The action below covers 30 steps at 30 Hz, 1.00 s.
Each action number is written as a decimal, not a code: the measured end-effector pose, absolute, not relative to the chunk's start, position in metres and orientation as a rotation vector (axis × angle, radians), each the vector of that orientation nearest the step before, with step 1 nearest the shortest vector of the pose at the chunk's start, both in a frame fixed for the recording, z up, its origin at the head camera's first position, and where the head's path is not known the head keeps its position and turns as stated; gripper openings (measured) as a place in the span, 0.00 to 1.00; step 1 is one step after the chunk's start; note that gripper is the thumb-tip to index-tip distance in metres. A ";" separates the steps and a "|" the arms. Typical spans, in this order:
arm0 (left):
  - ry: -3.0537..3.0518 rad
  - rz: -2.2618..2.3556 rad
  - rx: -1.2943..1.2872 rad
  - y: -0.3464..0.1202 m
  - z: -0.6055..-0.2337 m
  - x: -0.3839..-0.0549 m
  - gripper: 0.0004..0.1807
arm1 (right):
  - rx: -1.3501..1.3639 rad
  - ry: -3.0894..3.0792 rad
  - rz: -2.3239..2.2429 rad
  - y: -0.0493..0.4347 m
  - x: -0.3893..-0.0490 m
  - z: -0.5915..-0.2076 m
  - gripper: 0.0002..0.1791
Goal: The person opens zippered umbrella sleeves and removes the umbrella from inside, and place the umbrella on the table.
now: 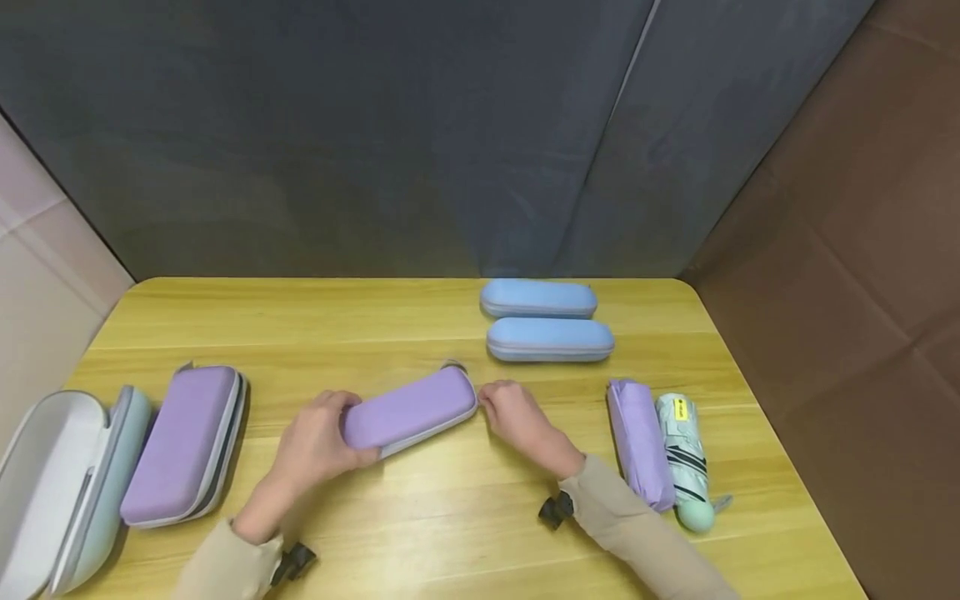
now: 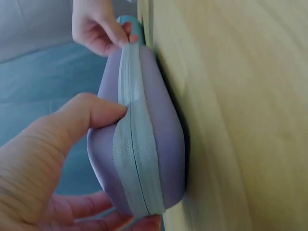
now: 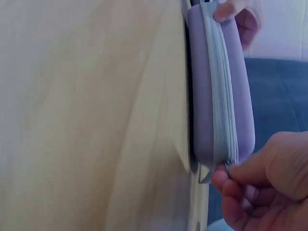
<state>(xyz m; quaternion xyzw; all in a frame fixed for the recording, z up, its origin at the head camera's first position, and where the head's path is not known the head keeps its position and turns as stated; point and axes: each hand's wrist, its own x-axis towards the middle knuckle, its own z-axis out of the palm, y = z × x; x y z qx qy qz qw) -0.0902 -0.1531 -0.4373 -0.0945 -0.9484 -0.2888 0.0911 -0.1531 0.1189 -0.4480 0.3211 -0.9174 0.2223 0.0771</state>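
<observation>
A long purple zippered case [image 1: 411, 408] lies at the middle of the table, with a pale grey zipper band [image 2: 134, 139] running along its side. My left hand [image 1: 318, 437] grips its left end, thumb on the zipper band and fingers around the far side. At the case's right end my right hand [image 1: 522, 421] pinches the small zipper pull [image 3: 228, 168] between thumb and forefinger. The zipper's two edges lie together along the side in the left wrist view. A small loop [image 1: 453, 365] sticks out behind the right end.
Two blue cases [image 1: 551, 340] lie at the back right. A folded purple umbrella [image 1: 641, 442] and a mint umbrella [image 1: 684, 458] are on the right. To the left sit a larger purple case [image 1: 183, 446] and an open pale-green case [image 1: 112, 483]. Dark cloth [image 1: 337, 142] hangs behind the table.
</observation>
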 end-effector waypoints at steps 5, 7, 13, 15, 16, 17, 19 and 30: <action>-2.871 -0.814 -0.138 -0.143 -0.434 -0.079 0.36 | 0.817 -2.722 0.668 0.110 -0.147 -0.451 0.05; -2.870 -0.778 -0.094 -0.138 -0.434 -0.074 0.36 | 0.781 -2.717 0.667 0.106 -0.145 -0.451 0.06; -2.788 -0.583 -0.087 -0.122 -0.437 -0.061 0.35 | 0.759 -2.757 0.667 0.090 -0.138 -0.449 0.11; -2.773 -0.527 -0.091 -0.116 -0.438 -0.058 0.36 | 0.784 -2.776 0.671 0.084 -0.135 -0.448 0.12; -2.774 -0.504 -0.086 -0.112 -0.439 -0.057 0.36 | 0.804 -2.779 0.669 0.081 -0.133 -0.448 0.11; -2.780 -0.478 -0.082 -0.109 -0.439 -0.056 0.37 | 0.833 -2.777 0.663 0.078 -0.131 -0.448 0.10; -2.794 -0.441 -0.069 -0.104 -0.439 -0.056 0.38 | 0.896 -2.774 0.665 0.073 -0.126 -0.448 0.08; -3.040 -0.568 -0.207 -0.114 -0.407 -0.080 0.34 | 1.014 -2.697 0.752 0.068 -0.123 -0.456 0.05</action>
